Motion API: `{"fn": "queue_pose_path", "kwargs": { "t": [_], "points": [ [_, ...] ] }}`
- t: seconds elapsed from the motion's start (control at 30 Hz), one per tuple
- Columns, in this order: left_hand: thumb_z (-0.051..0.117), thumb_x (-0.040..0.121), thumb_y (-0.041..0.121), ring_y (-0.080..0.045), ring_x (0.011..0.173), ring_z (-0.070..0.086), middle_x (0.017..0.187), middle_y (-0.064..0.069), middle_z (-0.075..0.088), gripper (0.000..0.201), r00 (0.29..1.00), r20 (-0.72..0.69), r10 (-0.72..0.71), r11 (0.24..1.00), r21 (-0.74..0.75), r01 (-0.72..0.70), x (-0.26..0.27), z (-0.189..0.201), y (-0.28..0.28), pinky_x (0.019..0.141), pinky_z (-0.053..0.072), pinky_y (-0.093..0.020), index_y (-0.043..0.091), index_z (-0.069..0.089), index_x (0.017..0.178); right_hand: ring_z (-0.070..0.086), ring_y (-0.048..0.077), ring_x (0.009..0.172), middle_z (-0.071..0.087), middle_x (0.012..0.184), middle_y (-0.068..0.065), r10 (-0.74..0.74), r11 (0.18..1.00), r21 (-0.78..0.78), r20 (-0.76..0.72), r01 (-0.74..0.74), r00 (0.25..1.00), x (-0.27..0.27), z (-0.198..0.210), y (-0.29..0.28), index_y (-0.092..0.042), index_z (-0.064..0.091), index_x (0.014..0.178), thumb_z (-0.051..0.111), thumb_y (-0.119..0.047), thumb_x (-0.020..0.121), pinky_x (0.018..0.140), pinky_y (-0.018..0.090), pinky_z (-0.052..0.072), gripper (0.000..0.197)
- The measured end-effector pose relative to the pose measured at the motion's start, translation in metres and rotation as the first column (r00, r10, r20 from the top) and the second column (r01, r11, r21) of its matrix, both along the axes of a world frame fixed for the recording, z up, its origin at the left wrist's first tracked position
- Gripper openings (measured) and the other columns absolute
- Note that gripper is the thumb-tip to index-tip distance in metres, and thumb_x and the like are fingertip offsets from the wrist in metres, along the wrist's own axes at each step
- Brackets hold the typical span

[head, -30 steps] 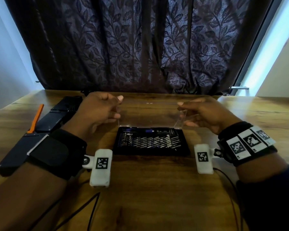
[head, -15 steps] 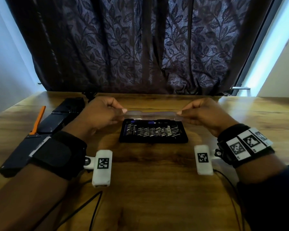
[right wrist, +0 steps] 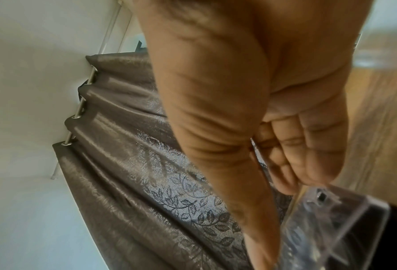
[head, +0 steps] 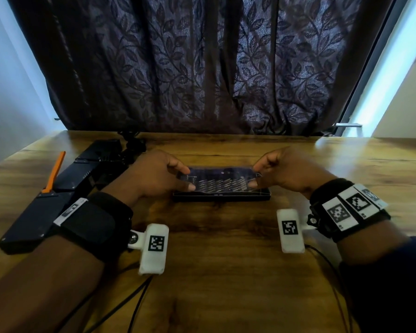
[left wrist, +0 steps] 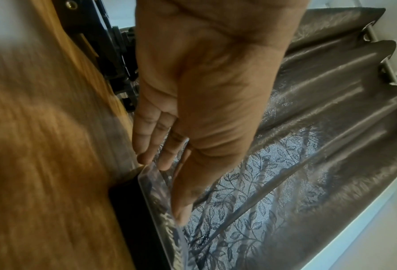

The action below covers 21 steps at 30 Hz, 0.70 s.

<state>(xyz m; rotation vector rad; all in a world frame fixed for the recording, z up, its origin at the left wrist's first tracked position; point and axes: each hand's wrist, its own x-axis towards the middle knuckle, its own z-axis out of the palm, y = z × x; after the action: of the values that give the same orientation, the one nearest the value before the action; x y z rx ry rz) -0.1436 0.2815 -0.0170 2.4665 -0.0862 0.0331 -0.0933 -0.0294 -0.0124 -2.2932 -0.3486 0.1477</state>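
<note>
A black bit-set case (head: 221,197) with rows of metal bits lies on the wooden table (head: 226,272), just in front of me. Its clear plastic lid (head: 221,179) lies low over the base. My left hand (head: 189,179) pinches the lid's left end, thumb on top and fingers at the far edge. At the other end my right hand (head: 253,176) pinches it the same way. In the left wrist view the thumb of the left hand (left wrist: 172,191) lies along the lid (left wrist: 156,191) above the black base (left wrist: 132,210). The right wrist view shows the right hand (right wrist: 274,224) at the lid's corner (right wrist: 331,228).
Flat black devices (head: 46,207) lie in a row at the table's left, with an orange tool (head: 54,171) on them. A dark leaf-patterned curtain (head: 202,68) hangs behind the table. Black cables (head: 135,296) run from my wrists across the near table.
Both hands have brought the clear lid from standing upright behind the case down flat over the bits. The hands have dropped with it and stay at its two ends.
</note>
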Motion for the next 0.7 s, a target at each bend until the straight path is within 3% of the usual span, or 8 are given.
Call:
{"fn": "queue_pose_path", "kwargs": {
  "t": [0.17,0.33,0.53,0.7],
  "points": [
    [0.094,0.064,0.047,-0.001,0.101,0.065,0.107,0.017,0.072,0.055,1.000,-0.007,-0.011,0.999,0.053,0.012,0.000,-0.001,-0.005,0.093,0.053,-0.026,0.029,0.078,0.113,0.063,0.003,0.102,0.072,0.101,-0.015,0.009,0.997,-0.074,-0.032,-0.011,0.999,-0.002,0.000,0.004,-0.031,0.075,0.093,0.095,-0.023,0.065,0.094,0.031,0.048,0.036],
    [0.093,0.067,0.043,-0.001,0.105,0.062,0.114,0.014,0.071,0.056,1.000,-0.016,-0.009,0.997,0.081,0.011,0.001,-0.001,-0.006,0.078,0.042,-0.012,0.027,0.077,0.119,0.062,0.007,0.108,0.071,0.104,-0.016,0.015,0.992,-0.128,-0.037,-0.020,0.999,-0.002,0.004,0.008,-0.040,0.072,0.091,0.096,-0.026,0.064,0.104,0.036,0.046,0.038],
    [0.093,0.068,0.042,-0.005,0.108,0.064,0.120,0.009,0.073,0.057,1.000,-0.021,-0.009,0.994,0.106,0.012,0.002,-0.001,-0.008,0.086,0.045,-0.023,0.026,0.076,0.121,0.061,0.010,0.114,0.073,0.114,-0.010,0.009,0.983,-0.181,-0.036,-0.015,0.999,-0.001,0.005,0.010,-0.032,0.076,0.107,0.096,-0.029,0.063,0.108,0.038,0.045,0.048],
    [0.092,0.071,0.039,-0.004,0.109,0.060,0.126,0.008,0.071,0.058,0.999,-0.034,-0.019,0.992,0.122,0.023,0.002,0.001,-0.010,0.089,0.043,-0.022,0.025,0.075,0.124,0.061,0.011,0.115,0.073,0.118,-0.008,0.022,0.974,-0.226,-0.030,-0.028,0.999,-0.001,0.007,0.012,-0.028,0.075,0.115,0.095,-0.029,0.065,0.109,0.038,0.044,0.054]
  ]
}}
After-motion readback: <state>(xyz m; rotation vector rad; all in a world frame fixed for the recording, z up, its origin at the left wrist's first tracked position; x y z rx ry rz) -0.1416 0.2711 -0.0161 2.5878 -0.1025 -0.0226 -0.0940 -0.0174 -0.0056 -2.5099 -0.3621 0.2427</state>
